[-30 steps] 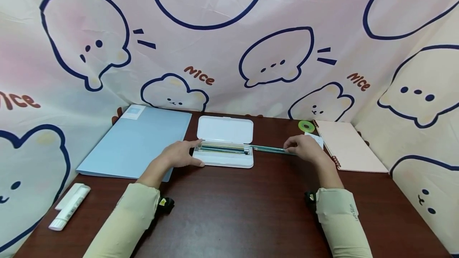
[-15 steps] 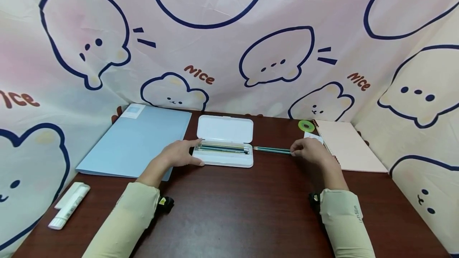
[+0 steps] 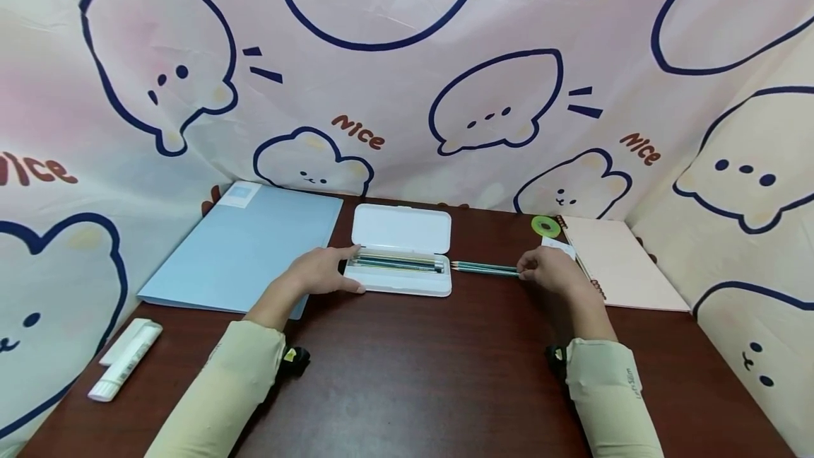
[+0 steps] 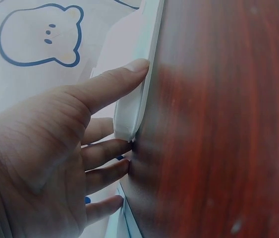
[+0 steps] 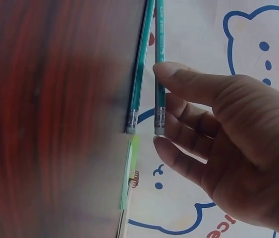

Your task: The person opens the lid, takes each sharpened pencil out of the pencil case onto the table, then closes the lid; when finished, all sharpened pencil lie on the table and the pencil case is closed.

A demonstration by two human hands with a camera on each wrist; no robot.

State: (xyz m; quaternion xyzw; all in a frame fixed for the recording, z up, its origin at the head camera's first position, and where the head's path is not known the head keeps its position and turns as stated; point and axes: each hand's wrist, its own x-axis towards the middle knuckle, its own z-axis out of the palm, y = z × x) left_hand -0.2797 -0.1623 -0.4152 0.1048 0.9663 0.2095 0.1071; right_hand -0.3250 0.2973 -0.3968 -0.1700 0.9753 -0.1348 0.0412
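A white pencil case (image 3: 400,285) lies on the table with its lid folded back, and several pencils (image 3: 394,262) rest in it. My left hand (image 3: 320,272) grips its left end, thumb at the front edge and fingers behind, as the left wrist view also shows. To the right of the case, my right hand (image 3: 552,268) pinches a green pencil (image 5: 160,49) near its eraser end between thumb and fingers. A second green pencil (image 5: 140,64) lies beside it along the table. The points of both face the case's right end.
A blue folder (image 3: 254,246) lies at the left, with a white tube (image 3: 125,362) and a white block (image 3: 124,341) nearer the front. At the back right are a green tape roll (image 3: 545,226), a white card (image 3: 559,244) and a pink spiral notebook (image 3: 623,263). A patterned cloth hangs behind.
My right hand has moved a little to the right, and the pencils' points have come away from the case's right end. My left hand stays on the case.
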